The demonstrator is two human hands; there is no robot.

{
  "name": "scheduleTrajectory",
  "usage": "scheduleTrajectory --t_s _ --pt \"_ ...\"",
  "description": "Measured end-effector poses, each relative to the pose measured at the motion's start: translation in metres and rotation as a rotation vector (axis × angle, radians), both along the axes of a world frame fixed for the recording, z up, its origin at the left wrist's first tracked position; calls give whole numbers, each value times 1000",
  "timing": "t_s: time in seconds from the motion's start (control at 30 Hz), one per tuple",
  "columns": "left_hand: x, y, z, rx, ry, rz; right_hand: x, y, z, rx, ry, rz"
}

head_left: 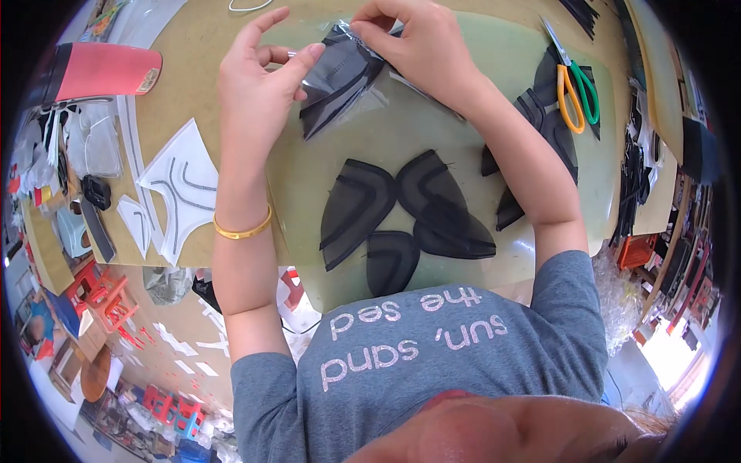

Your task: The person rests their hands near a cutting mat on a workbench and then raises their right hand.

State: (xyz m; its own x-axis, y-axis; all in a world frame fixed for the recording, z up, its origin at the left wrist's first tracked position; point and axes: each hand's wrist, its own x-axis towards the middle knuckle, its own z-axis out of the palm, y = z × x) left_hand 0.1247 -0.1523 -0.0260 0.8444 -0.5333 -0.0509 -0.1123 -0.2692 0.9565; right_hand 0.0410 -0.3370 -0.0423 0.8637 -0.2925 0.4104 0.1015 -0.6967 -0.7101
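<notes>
Now, a clear packet point(347, 81) with dark material inside sits toward the green mat's point(305, 174) far side — right hand point(421, 42) pinching its edge, left hand point(258, 73) spread wide, thumb alongside (contact unclear). Dark curved pieces point(359, 204) lie nearer; scissors point(566, 60) rest rightward.

Scissors point(567, 81), one orange handle, one green, right side, blades to the top. Tan table point(181, 77): pink-red container point(108, 69) with sticker, upper left; large white cut piece point(197, 162) with dark curved lines, smaller white piece point(131, 221) just beside it. Clear plastic bag point(94, 147) far left, small black object point(96, 191) near it, too small to tell. White cord point(251, 5) at top edge. Floor lower left: red stool point(112, 302), white scraps point(183, 342). Crumpled clear plastic point(617, 301) right.
</notes>
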Motion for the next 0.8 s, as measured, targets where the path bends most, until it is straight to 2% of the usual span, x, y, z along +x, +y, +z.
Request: scheduleTrajectory --t_s 0.07,0.17,0.27,0.57,0.67,0.8 --pt "0 1 1 17 1 -8 -1 2 4 248 93 12" --pt "-1 1 -1 109 5 -23 -1 -4 -2 52 194 18" --pt "-4 -3 -2 195 -21 -18 0 -4 -10 -109 137 14" --pt "-1 -6 -7 234 -40 -3 2 -3 -15 -166 117 -12" --pt "-2 -6 -5 243 -44 -1 1 -4 -16 -308 83 -14" --pt "0 -5 -10 244 -68 -10 3 -7 -22 -183 132 17"
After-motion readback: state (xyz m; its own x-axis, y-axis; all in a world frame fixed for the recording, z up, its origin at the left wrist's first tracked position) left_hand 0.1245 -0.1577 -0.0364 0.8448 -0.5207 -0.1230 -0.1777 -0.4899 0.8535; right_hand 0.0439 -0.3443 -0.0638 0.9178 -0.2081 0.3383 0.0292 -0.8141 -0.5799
